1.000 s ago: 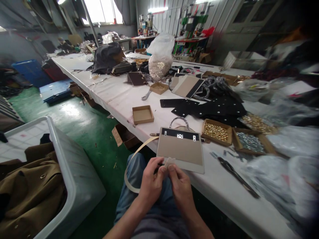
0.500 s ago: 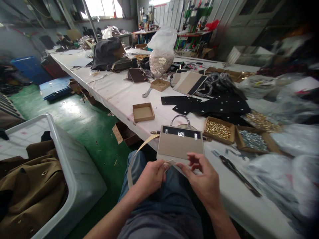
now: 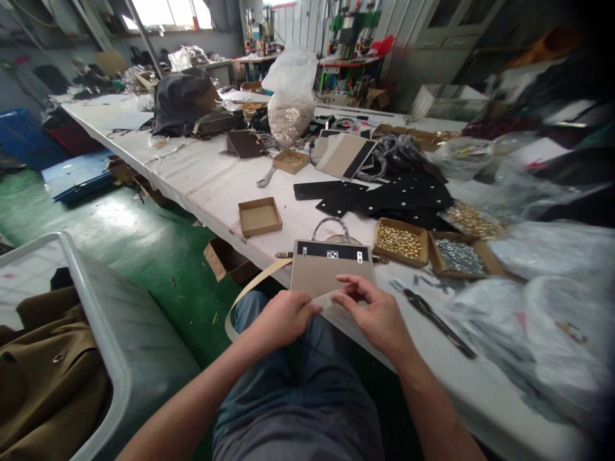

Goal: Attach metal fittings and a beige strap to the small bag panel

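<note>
A small beige handbag [image 3: 327,272] with a black top band, metal clasp and silver handle lies at the near edge of the white table [image 3: 216,186]. A beige strap [image 3: 247,294] runs from its left side and loops down over my lap. My left hand [image 3: 283,317] is closed, pinching the strap's end just below the bag. My right hand [image 3: 375,314] pinches the same strap end from the right, fingers resting on the bag's lower edge.
Open cardboard boxes of gold studs [image 3: 400,241] and silver parts [image 3: 459,256] sit right of the bag, an empty box [image 3: 260,216] to the left. Black pliers [image 3: 435,314], black leather pieces [image 3: 398,195], plastic bags [image 3: 538,301]. A grey bin [image 3: 120,346] with brown garments stands at my left.
My right hand has shifted from beside the left hand rightward and up onto the bag's lower edge, drawing the strap end out between both hands. The camera view drifted slightly.
</note>
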`<action>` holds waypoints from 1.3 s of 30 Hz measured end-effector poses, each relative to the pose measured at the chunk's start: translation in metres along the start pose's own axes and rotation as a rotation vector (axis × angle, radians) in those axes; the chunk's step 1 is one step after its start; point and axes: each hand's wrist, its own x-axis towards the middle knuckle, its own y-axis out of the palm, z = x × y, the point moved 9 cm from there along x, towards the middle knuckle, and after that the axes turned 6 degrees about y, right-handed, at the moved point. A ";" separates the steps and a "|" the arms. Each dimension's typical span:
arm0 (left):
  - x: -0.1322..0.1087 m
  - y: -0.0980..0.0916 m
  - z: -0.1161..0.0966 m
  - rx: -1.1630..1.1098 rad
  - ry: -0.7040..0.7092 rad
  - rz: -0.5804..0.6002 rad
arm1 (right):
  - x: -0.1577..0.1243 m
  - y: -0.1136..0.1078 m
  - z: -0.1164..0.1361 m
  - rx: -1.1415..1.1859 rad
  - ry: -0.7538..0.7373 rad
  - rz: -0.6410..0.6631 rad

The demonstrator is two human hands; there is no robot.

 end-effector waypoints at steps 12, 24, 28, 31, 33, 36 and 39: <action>0.140 -0.060 -0.022 0.408 -0.073 -0.083 | 0.092 -0.023 0.005 -0.193 -0.064 -0.332; 0.159 -0.050 0.011 0.290 -0.093 -0.030 | 0.116 -0.018 -0.021 -0.271 0.051 -0.302; 0.162 -0.050 0.013 0.270 -0.091 -0.024 | 0.120 -0.017 -0.023 -0.278 0.067 -0.305; 0.163 -0.051 0.017 0.273 -0.107 -0.042 | 0.121 -0.016 -0.024 -0.315 0.086 -0.294; 0.164 -0.052 0.019 0.274 -0.103 -0.068 | 0.120 -0.017 -0.021 -0.397 0.074 -0.318; 0.162 -0.051 0.020 0.255 -0.105 -0.075 | 0.117 -0.019 -0.012 -0.519 -0.023 -0.391; 0.160 -0.050 0.020 0.226 -0.106 -0.052 | 0.120 -0.013 -0.007 -0.478 -0.133 -0.326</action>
